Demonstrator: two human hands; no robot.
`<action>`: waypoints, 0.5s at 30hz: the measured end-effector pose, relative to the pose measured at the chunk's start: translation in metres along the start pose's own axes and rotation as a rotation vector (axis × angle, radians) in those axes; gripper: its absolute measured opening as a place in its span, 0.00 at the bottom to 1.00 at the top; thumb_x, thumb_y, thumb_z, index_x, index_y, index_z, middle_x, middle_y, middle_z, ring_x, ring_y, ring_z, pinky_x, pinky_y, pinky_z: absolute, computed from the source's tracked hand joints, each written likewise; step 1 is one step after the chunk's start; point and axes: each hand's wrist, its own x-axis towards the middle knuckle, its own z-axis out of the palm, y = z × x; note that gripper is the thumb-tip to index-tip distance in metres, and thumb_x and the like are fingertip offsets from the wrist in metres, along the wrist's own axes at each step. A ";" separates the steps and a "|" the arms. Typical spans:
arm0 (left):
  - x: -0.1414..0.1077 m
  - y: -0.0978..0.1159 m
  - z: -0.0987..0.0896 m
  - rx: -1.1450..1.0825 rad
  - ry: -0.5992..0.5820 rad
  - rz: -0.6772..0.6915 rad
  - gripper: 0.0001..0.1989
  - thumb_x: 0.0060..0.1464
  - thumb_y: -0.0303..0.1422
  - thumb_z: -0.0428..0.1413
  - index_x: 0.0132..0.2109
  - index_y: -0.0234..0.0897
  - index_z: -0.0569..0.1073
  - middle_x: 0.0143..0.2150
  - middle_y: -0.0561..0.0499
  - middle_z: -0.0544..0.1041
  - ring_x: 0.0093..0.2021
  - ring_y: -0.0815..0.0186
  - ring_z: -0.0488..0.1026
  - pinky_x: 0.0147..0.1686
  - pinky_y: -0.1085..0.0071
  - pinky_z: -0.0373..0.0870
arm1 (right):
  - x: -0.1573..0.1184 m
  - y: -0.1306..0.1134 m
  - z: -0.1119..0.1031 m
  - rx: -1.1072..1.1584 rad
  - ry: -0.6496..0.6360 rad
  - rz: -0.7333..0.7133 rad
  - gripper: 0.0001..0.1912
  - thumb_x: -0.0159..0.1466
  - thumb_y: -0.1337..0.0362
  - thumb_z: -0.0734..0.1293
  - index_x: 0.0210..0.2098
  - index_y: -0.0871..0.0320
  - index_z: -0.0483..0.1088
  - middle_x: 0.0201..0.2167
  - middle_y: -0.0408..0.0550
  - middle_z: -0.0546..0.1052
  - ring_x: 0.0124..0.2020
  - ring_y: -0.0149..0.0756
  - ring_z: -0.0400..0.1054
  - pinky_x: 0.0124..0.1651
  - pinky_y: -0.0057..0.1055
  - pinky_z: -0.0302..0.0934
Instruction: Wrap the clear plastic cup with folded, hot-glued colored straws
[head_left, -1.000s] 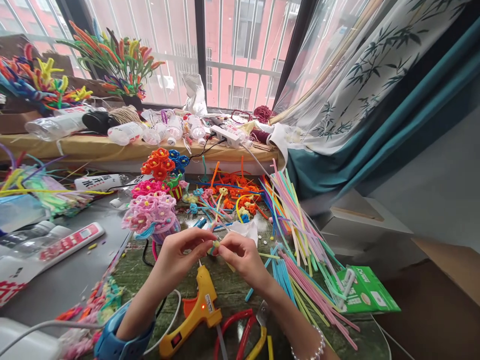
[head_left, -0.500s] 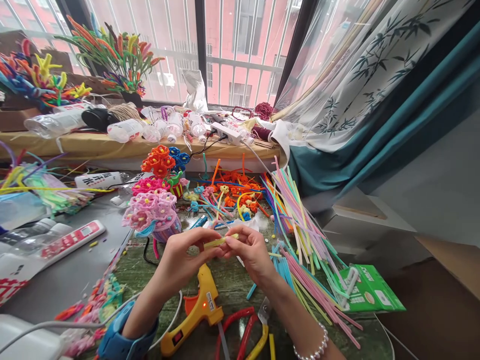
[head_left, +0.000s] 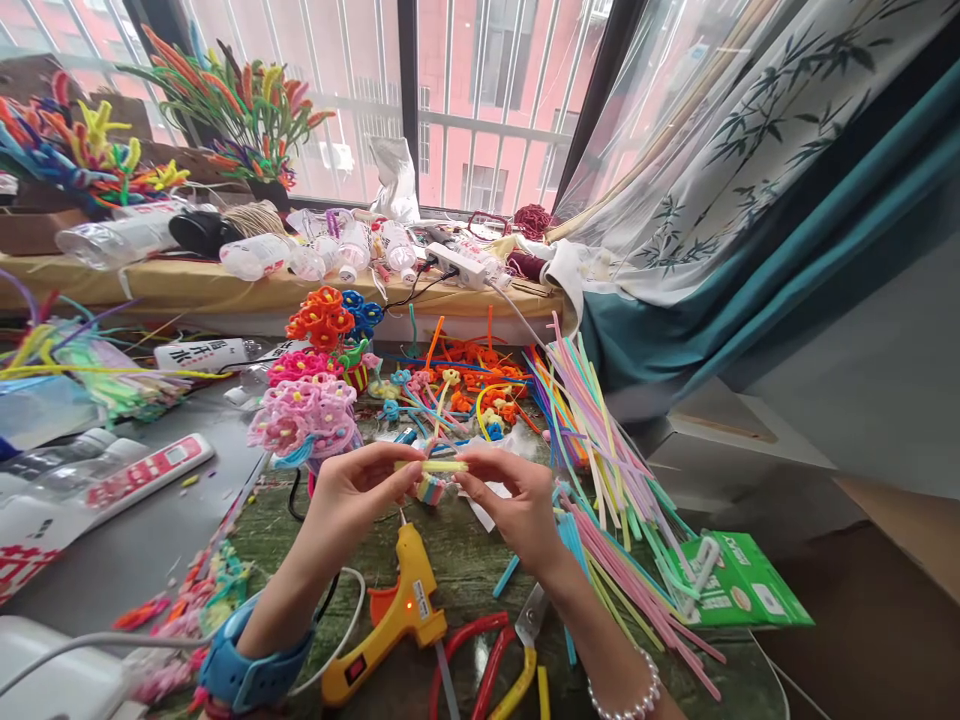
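A short yellow pipe-cleaner piece [head_left: 442,466] is stretched level between my two hands. My left hand [head_left: 360,490] pinches its left end, and my right hand [head_left: 510,495] pinches its right end. Just beneath it a small striped pastel item [head_left: 430,489] shows; what supports it is hard to make out. Below my hands lies a yellow glue gun [head_left: 409,600] with its light on. Red-handled pliers [head_left: 480,650] and yellow-handled cutters [head_left: 525,655] rest near the front edge. Pink fuzzy flowers [head_left: 304,415] stand behind my left hand.
Bundles of coloured pipe cleaners [head_left: 600,430] and a green packet [head_left: 750,580] lie to the right. Orange pieces [head_left: 480,365] are heaped at the back. Plastic bottles [head_left: 259,257] line the sill. A white cable [head_left: 352,625] loops beside the glue gun.
My hands have moved apart slightly, and the yellow piece has turned from slanted to level. The striped item and the glue gun's tip now show below it.
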 end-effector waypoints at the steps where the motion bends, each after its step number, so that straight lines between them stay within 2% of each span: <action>1: 0.000 0.000 0.000 -0.002 0.005 -0.003 0.07 0.46 0.33 0.66 0.35 0.37 0.81 0.26 0.54 0.80 0.25 0.73 0.73 0.25 0.83 0.68 | 0.001 -0.001 -0.001 -0.029 -0.002 -0.037 0.07 0.61 0.63 0.72 0.40 0.55 0.78 0.35 0.47 0.82 0.34 0.36 0.78 0.40 0.30 0.74; 7: -0.002 -0.001 -0.001 0.035 0.010 -0.016 0.08 0.46 0.35 0.66 0.35 0.36 0.80 0.24 0.55 0.79 0.24 0.73 0.72 0.26 0.81 0.69 | 0.003 -0.003 -0.003 -0.097 -0.009 -0.125 0.04 0.62 0.65 0.71 0.37 0.57 0.78 0.33 0.47 0.81 0.32 0.34 0.77 0.37 0.28 0.74; 11: 0.003 0.001 -0.003 0.137 -0.022 -0.014 0.13 0.48 0.40 0.64 0.38 0.35 0.79 0.30 0.51 0.81 0.29 0.67 0.76 0.30 0.75 0.73 | 0.003 0.000 -0.004 -0.135 -0.012 -0.162 0.03 0.62 0.66 0.70 0.36 0.57 0.78 0.32 0.47 0.81 0.31 0.34 0.76 0.37 0.27 0.73; 13: 0.004 0.003 -0.005 0.250 -0.015 0.029 0.17 0.50 0.44 0.61 0.41 0.36 0.78 0.36 0.48 0.82 0.34 0.62 0.78 0.35 0.70 0.75 | 0.003 0.002 -0.005 -0.155 -0.005 -0.185 0.03 0.63 0.66 0.70 0.36 0.57 0.78 0.32 0.47 0.81 0.32 0.34 0.76 0.37 0.27 0.72; 15: -0.002 0.007 -0.009 0.473 0.050 0.078 0.19 0.53 0.47 0.56 0.43 0.37 0.76 0.39 0.46 0.82 0.37 0.59 0.78 0.39 0.66 0.74 | 0.003 0.003 -0.007 -0.179 0.010 -0.201 0.04 0.63 0.67 0.69 0.37 0.57 0.77 0.33 0.47 0.81 0.33 0.35 0.76 0.38 0.28 0.72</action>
